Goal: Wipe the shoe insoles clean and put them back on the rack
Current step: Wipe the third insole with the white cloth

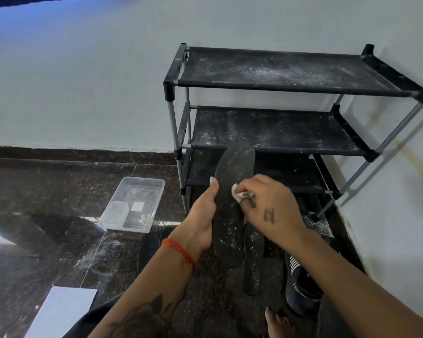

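Wiping has reached the middle of the long black dusty insole, which the left hand grips along its nine o'clock edge. The right hand pinches a small white wipe against it. Pressing hard could buckle the floppy toe or shake powder onto the second black insole lying at five o'clock.

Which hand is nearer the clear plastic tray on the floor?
Left. The left hand grips the insole on the side toward the clear plastic tray; the right hand wipes from the far side.

No legible text, only faint unreadable white lettering on the dark shoe
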{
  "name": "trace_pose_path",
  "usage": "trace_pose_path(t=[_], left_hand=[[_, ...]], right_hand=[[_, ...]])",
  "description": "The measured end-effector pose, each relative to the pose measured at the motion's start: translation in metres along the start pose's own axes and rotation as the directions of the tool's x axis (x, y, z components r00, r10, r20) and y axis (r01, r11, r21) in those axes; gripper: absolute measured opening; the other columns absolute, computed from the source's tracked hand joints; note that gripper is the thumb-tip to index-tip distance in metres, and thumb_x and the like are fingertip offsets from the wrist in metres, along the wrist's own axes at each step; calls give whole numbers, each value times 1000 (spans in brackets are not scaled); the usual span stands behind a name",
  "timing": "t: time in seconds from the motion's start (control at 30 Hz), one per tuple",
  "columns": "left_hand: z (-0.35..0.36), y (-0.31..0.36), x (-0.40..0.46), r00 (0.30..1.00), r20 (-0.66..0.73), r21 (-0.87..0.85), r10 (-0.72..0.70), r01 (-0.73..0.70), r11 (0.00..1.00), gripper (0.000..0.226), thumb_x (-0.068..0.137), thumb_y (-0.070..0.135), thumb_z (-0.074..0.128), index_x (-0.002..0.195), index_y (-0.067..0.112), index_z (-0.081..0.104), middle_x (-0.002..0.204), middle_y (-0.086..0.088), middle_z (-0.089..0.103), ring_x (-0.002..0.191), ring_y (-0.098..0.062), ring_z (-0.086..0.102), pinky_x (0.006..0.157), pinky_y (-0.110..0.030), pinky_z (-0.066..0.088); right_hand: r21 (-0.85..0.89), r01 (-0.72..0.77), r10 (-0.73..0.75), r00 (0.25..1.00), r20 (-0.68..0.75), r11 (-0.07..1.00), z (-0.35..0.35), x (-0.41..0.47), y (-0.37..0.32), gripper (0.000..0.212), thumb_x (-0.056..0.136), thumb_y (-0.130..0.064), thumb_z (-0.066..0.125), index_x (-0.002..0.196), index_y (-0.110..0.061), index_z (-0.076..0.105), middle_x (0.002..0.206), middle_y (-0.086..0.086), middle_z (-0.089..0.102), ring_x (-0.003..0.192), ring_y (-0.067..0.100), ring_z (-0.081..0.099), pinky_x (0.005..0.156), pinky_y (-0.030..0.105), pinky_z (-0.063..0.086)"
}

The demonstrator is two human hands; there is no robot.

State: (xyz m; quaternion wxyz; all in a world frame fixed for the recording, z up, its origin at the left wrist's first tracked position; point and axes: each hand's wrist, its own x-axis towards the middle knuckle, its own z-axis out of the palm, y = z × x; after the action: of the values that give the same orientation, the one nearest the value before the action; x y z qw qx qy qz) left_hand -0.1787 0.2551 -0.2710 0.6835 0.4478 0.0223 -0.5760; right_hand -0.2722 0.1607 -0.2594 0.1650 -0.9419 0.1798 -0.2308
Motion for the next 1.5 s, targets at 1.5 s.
trace_pose_path(t=[1.5], left_hand=[[-2,11,-10,999,37,-258,-4,13,966,67,96,59,28,108,1,60,90,-22,65,76,-41,69,73,-47,56]], right_hand=[[564,-105,-200,869,453,819,-21,-14,-30,12,72,-5,72,76,-17,72,73,-7,67,68,5,60,65,15,45]])
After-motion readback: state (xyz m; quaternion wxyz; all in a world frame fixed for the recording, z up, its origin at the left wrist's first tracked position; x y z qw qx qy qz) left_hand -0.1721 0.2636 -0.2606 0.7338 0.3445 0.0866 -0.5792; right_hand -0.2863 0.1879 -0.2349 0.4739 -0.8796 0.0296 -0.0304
